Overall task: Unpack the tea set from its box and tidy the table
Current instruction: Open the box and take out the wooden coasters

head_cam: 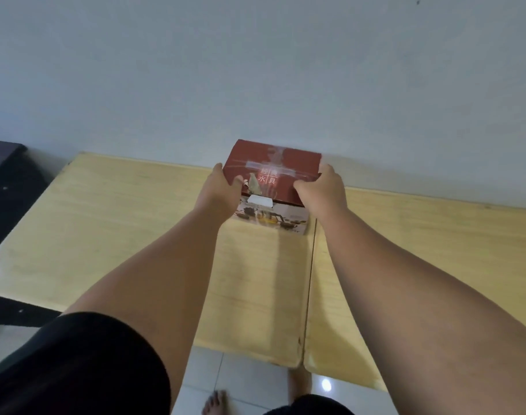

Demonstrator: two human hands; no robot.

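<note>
Head view: both hands, left hand [222, 187] and right hand [321, 187], are clamping the taped dark-red cardboard tea-set box [273, 166] at the pale wooden table's [121, 229] far edge. Likely heavy, fragile contents; I'd be supporting the base.

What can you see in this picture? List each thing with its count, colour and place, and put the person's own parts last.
box: one, dark red top, taped shut, far middle of the tables, by the wall
tables: two, pale yellow wood, pushed side by side
dark furniture: one, black, far left
wall: one, pale grey, behind the tables
floor: white tiles, below the near table edge
left hand: one, gripping the box's left side
right hand: one, gripping the box's right side
feet: two, bare, on the floor
</note>
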